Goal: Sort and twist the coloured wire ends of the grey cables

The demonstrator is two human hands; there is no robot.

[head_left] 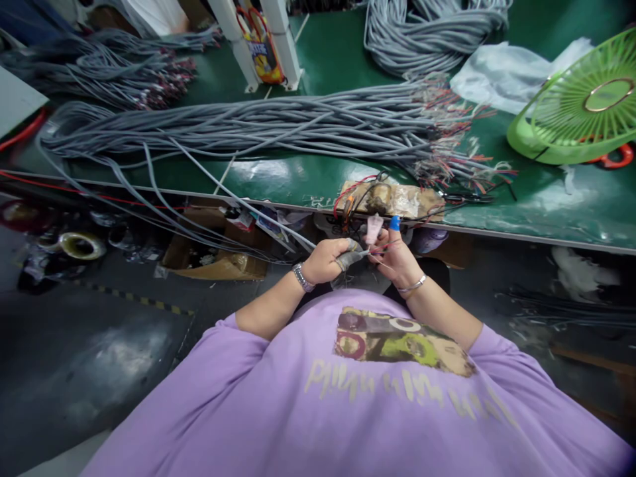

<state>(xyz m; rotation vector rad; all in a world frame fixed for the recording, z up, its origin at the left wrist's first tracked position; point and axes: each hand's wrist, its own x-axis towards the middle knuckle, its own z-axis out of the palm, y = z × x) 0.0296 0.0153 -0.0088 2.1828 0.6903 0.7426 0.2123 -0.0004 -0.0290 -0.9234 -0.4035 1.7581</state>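
Note:
My left hand (328, 260), with wrapped thumb and finger, is closed around the end of a grey cable (288, 230) that runs back to the left over the bench edge. Thin red and white wires (381, 250) fan out of the cable's stripped end. Pinched on these wires is my right hand (401, 263), with a blue covering (395, 222) on one fingertip and a pale pink one (374, 228) on another. Just beyond both hands, a tape-wrapped block (415, 201) with dark and red leads sits at the bench edge.
A long bundle of grey cables (278, 122) lies across the green bench (278, 179). More cable bundles (432, 33) lie behind it. At right stand a green fan (586, 106) and orange-handled scissors (616, 156). Below the bench are a cardboard box (199, 255) and tape rolls (82, 245).

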